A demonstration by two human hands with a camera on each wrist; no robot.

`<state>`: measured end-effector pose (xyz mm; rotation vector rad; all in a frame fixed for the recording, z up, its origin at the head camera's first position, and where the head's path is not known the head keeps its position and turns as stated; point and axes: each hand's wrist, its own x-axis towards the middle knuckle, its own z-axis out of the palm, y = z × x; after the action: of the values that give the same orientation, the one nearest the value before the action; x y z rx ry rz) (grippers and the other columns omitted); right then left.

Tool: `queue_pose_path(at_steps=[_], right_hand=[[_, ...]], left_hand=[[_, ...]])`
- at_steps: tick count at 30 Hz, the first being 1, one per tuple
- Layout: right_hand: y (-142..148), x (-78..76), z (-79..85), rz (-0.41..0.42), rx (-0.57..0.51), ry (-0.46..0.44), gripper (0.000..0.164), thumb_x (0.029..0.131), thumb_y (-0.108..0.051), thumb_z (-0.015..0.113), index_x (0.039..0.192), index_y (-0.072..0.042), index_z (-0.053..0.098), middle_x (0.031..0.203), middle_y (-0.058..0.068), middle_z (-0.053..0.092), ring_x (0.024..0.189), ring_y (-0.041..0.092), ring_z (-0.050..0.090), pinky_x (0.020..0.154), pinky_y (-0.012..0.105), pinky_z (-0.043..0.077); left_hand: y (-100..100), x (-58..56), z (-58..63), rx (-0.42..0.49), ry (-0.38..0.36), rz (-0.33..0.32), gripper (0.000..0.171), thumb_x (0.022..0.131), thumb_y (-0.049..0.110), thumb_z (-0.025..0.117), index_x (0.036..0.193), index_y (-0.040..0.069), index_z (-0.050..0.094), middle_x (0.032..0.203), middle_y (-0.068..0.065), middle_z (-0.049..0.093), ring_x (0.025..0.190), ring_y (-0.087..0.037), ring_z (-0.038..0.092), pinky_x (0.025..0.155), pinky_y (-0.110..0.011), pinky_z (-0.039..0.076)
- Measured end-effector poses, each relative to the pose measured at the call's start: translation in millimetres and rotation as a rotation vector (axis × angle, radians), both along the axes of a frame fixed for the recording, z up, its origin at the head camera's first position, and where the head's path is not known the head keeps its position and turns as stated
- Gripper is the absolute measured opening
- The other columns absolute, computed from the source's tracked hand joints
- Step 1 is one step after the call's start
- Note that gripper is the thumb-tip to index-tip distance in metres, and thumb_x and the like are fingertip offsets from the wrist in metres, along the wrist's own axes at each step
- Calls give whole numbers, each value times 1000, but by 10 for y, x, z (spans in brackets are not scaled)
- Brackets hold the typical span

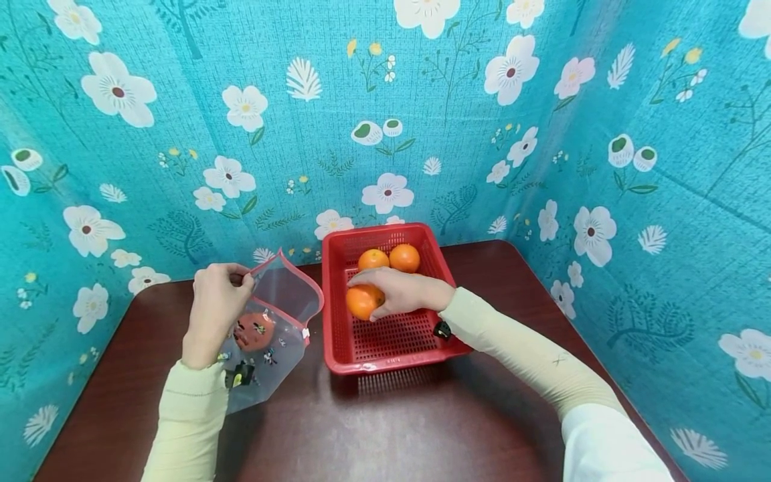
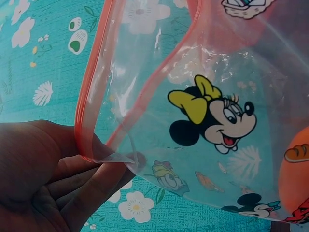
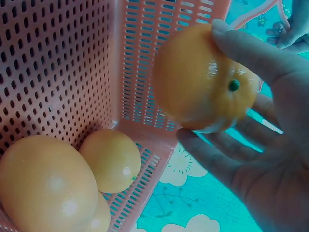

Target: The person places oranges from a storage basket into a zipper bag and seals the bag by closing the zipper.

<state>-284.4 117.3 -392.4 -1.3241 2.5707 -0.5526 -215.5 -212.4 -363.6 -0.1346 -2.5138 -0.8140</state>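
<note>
In the head view my left hand [image 1: 219, 301] pinches the rim of a clear zip bag [image 1: 289, 288] with a red-pink edge, holding its mouth apart. Cartoon prints cover the bag [image 2: 212, 116] in the left wrist view, where my thumb and fingers grip one corner. An orange-coloured round shape shows through its side. My right hand [image 1: 403, 291] grips an orange [image 1: 363, 302] over the red basket [image 1: 330, 321]. Seen from the right wrist, thumb and fingers curl round this orange [image 3: 203, 79], its green stem end showing. Several other oranges [image 3: 46, 186] lie in the basket.
The basket, with slotted walls, stands on a dark brown table [image 1: 373, 428] near its back edge. Blue-green flowered cloth [image 1: 337, 154] hangs behind and at the sides. The bag is just left of the basket.
</note>
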Motion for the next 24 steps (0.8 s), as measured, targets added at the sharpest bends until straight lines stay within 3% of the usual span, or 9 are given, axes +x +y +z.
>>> queue_pose_path(at_steps=[10, 24], right_hand=[[-86, -28, -12, 34, -140, 65, 75, 81, -37, 86, 147, -22, 53, 146, -8, 55, 134, 9, 46, 102, 28, 50], [-186, -50, 42, 32, -181, 67, 76, 81, -40, 85, 148, -23, 52, 146, -8, 53, 134, 10, 45, 101, 32, 52]], left_hand=[[-8, 9, -40, 5, 17, 2, 13, 89, -1, 64, 85, -8, 75, 71, -19, 71, 59, -27, 66, 57, -42, 52], [17, -1, -61, 2, 39, 8, 11, 88, -1, 67, 85, -8, 74, 72, -20, 71, 62, -30, 67, 64, -50, 55]])
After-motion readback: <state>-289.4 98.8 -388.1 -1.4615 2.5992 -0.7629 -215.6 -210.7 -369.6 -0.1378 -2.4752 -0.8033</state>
